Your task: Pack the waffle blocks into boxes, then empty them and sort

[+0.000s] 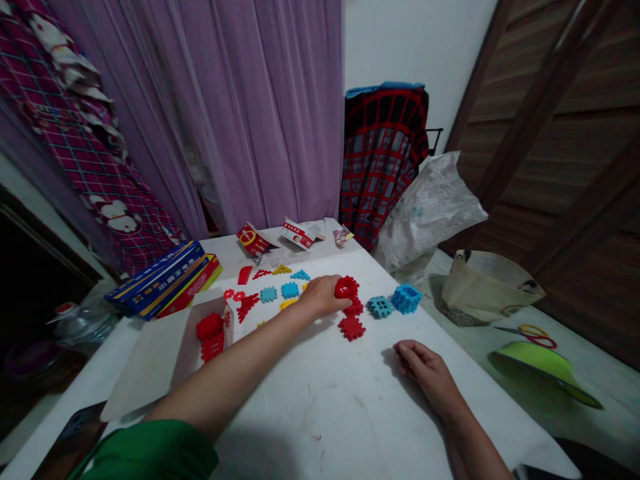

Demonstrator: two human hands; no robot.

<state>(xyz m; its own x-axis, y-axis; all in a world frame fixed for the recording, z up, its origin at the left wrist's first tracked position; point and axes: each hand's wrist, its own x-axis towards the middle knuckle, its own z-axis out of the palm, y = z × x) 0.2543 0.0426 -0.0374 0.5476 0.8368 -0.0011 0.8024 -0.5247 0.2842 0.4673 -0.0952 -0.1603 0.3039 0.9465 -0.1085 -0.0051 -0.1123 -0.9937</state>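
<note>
My left hand (324, 295) reaches across the white table (330, 407) and closes on a red interlocking block (346, 287) near its far side. More red blocks (352, 327) lie just below it. Two blue blocks (406, 298) sit to the right. My right hand (425, 371) rests on the table with its fingers curled loosely and nothing in it. Blue, yellow and red pieces (280, 291) are scattered left of my left hand.
An open white box (165, 353) with red blocks stands at the left. A blue and yellow box (165, 280) lies behind it. Torn red packets (280, 237) are at the table's back. A plastic bag (430, 207), a beige bag (487, 287), scissors (537, 333) and a green visor (545, 363) are at the right.
</note>
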